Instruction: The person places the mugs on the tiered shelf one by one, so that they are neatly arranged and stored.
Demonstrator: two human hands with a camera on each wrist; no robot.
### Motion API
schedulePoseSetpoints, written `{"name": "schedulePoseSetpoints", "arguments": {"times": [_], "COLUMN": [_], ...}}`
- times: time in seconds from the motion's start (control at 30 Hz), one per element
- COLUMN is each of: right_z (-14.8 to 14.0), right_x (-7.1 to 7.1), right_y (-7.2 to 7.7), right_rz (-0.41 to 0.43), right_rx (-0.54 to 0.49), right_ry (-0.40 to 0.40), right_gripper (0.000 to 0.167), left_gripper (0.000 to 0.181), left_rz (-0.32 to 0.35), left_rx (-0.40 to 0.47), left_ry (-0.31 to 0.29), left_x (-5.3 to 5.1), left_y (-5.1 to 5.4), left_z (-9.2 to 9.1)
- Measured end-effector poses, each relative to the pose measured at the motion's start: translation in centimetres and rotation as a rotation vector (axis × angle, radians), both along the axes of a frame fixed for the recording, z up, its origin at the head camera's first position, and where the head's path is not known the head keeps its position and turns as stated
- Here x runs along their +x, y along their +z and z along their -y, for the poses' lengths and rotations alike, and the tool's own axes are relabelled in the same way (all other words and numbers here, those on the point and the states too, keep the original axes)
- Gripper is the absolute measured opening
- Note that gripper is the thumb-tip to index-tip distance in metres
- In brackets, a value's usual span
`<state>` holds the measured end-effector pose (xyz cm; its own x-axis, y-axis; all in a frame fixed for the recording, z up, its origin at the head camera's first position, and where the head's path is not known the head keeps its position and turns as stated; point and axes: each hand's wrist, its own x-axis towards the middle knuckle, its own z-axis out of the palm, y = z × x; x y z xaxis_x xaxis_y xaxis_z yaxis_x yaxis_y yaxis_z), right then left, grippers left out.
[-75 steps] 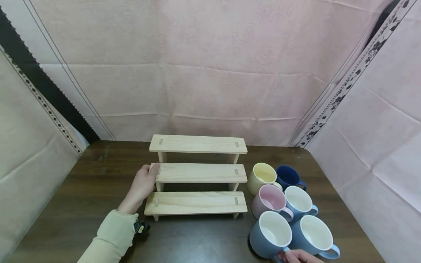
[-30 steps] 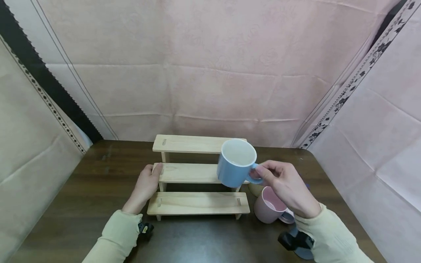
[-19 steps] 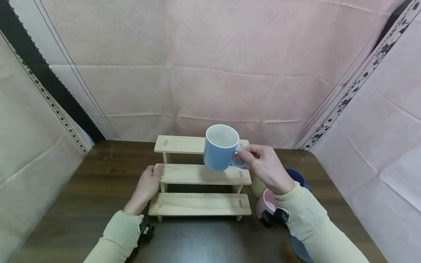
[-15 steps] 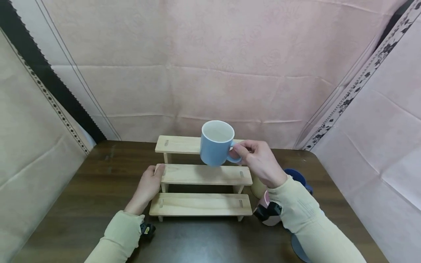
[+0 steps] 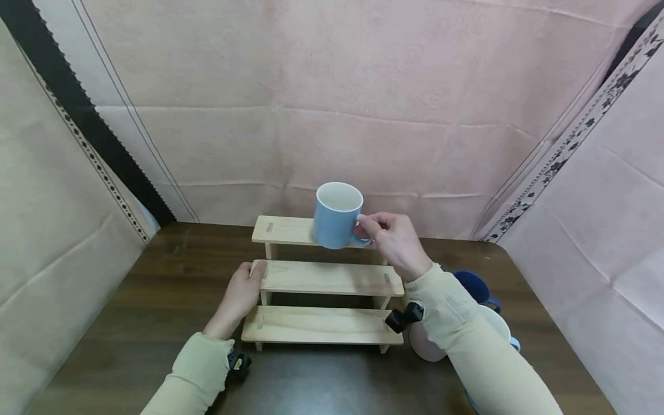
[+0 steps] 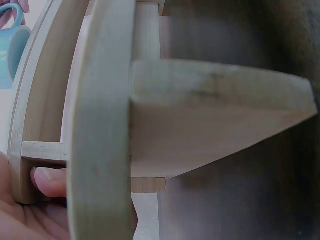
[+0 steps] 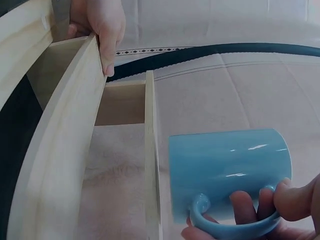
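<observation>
A light blue mug [image 5: 336,222] with a white inside is upright at the top board [image 5: 282,229] of a three-step wooden rack; whether it touches the board, I cannot tell. My right hand [image 5: 391,242] pinches its handle from the right. In the right wrist view the mug [image 7: 227,172] lies close beside the top board's edge, fingers through the handle. My left hand [image 5: 241,294] grips the left end of the middle board [image 5: 332,278]; in the left wrist view its fingers [image 6: 50,182] curl round the wood.
Right of the rack, partly behind my right forearm, stand a dark blue mug [image 5: 474,287], a pink mug [image 5: 425,346] and a light blue mug with a white inside [image 5: 495,323]. A pink cloth [image 5: 332,115] hangs behind the table [image 5: 155,323].
My right hand has carried the light blue mug from the group at the right front, up and leftward to the top board. My left hand has kept its grip on the rack.
</observation>
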<state>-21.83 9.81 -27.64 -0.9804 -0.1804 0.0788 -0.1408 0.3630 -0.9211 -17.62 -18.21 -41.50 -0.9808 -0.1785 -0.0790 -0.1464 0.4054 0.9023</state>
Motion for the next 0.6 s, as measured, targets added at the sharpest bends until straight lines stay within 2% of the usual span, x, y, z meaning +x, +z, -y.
{"name": "schedulePoseSetpoints", "arguments": {"times": [0.23,0.6], "right_z": [0.8,2.1], "right_x": [-1.0,-2.1], "right_y": [-0.1,-0.7], "right_rz": [0.005,-0.006], "right_rx": [-0.019,-0.029], "right_ry": [-0.028,-0.016], "right_gripper": [0.028,0.030], "left_gripper": [0.056,0.061], "left_rz": [-0.012,-0.037], "left_rx": [-0.011,-0.022], "left_ry": [0.007,-0.013], "left_x": [-0.1,-0.2], "left_y": [0.0,-0.5], "left_z": [0.0,0.1]}}
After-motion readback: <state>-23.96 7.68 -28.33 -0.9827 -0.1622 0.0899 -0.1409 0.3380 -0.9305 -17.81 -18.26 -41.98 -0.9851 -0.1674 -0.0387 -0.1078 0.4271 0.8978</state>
